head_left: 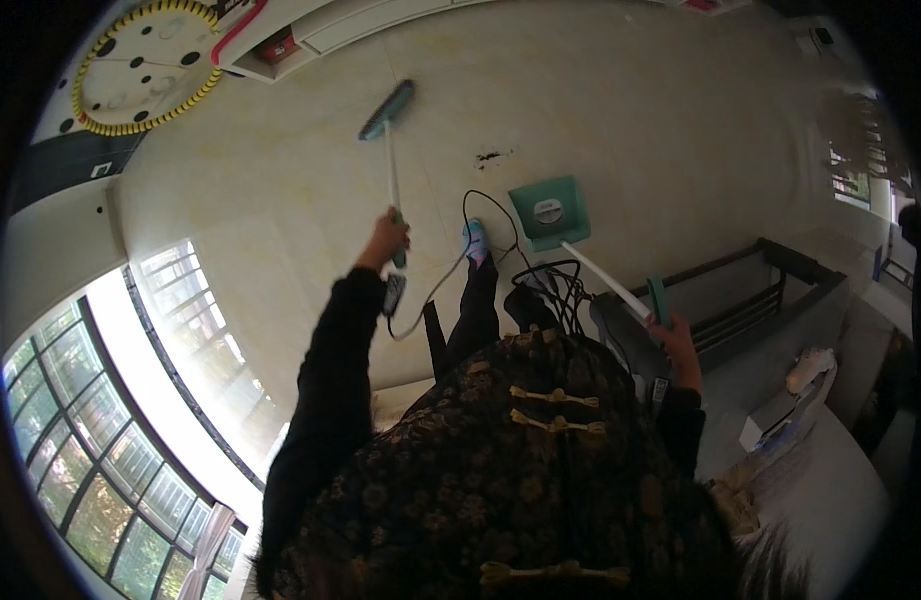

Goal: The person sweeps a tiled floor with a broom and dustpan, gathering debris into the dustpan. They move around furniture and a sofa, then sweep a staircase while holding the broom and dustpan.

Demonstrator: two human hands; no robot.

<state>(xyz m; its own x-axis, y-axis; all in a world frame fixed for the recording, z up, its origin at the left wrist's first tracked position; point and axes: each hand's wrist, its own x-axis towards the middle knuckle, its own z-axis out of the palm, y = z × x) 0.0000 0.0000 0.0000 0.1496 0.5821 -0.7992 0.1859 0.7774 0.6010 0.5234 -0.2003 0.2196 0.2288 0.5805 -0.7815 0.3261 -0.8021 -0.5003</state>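
My left hand (384,241) is closed round the grip of a broom with a white stick and a teal head (388,110), its dark bristles at the floor ahead on the left. In my right hand (670,338) is the upper end of a long-handled dustpan; its white handle slants down to a green pan (550,212) at the floor in front of me. A small heap of dark debris (493,157) lies on the floor between the broom head and the pan, apart from both.
Black cables (467,215) loop past my feet. A grey frame with dark rails (750,310) stands at right. Cream cabinets (350,28) line the far side. A round board with a yellow-and-black rim (145,68) is at far left. Tall windows (100,450) stand at left.
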